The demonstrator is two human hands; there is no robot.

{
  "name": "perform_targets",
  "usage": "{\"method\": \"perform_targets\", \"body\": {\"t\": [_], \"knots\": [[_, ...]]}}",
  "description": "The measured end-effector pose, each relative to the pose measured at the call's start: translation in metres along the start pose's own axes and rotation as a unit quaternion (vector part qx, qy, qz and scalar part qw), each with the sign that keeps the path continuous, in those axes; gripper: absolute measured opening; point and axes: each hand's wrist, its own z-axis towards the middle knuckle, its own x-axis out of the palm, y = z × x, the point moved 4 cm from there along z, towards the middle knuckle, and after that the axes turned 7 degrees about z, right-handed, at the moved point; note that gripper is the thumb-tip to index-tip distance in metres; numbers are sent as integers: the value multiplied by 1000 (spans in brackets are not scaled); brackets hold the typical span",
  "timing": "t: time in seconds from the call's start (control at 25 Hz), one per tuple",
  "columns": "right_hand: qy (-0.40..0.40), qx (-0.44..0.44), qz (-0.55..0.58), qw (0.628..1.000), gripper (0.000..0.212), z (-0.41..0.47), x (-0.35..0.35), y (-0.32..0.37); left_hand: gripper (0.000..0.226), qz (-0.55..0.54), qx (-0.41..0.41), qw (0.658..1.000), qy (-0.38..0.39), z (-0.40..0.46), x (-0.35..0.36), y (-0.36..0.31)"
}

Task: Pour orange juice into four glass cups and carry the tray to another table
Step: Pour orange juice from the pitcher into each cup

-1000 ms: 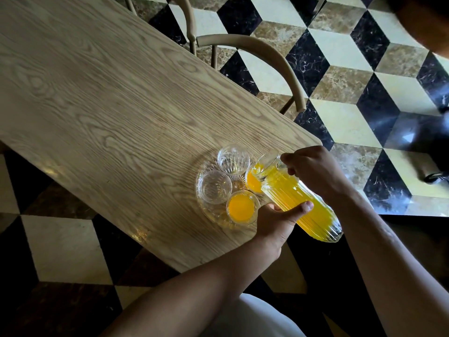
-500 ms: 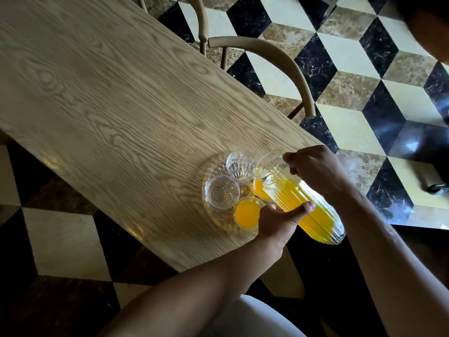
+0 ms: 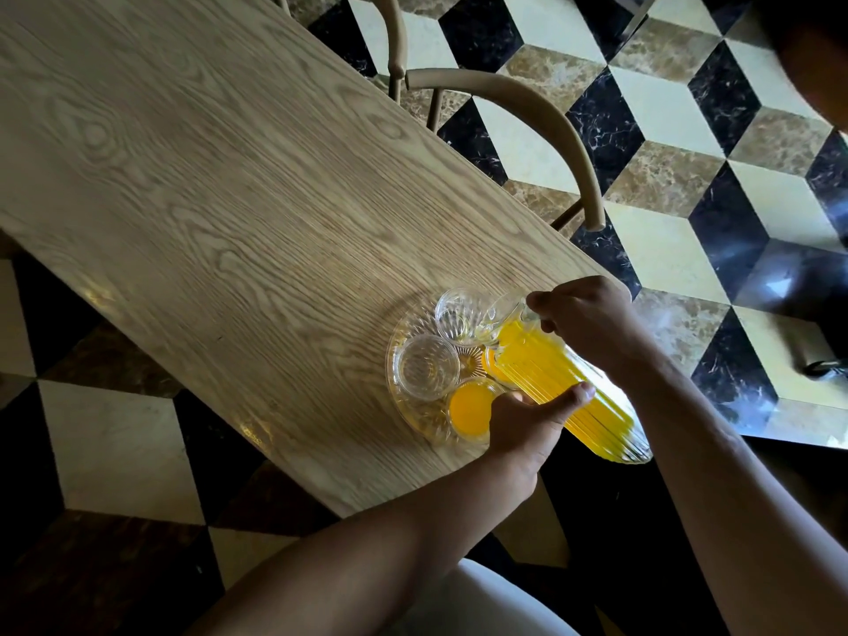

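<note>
A ribbed glass pitcher of orange juice (image 3: 564, 383) is tilted over a round glass tray (image 3: 399, 406) near the table's end. My right hand (image 3: 583, 319) grips its handle and my left hand (image 3: 527, 417) steadies its body from below. The spout lies over the far cup (image 3: 459, 314), which looks empty. Another empty cup (image 3: 426, 365) stands at the tray's left. A cup full of juice (image 3: 470, 408) stands at the near side. A second filled cup (image 3: 491, 360) is mostly hidden under the pitcher.
The tray rests on a long wooden table (image 3: 206, 185), close to its near corner. A curved wooden chair back (image 3: 550, 117) stands beside the far edge. Checkered marble floor (image 3: 688, 130) surrounds the table.
The pitcher's spout has shifted from the right-hand cup, now holding juice, toward the far empty cup. Both hands have kept their hold.
</note>
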Motion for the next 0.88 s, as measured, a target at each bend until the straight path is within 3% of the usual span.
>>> {"method": "perform_targets", "body": {"t": [0.36,0.52,0.88], "knots": [[17,-16,-54,998,40,7,11,8,89,-39,-32,999,15,5,-4,3],[-2,30,-2,1000,40,8,10,9,87,-62,-39,997,35,6,-3,0],[10,38,-25,999,40,14,14,12,94,-97,-64,992,56,14,0,4]]}}
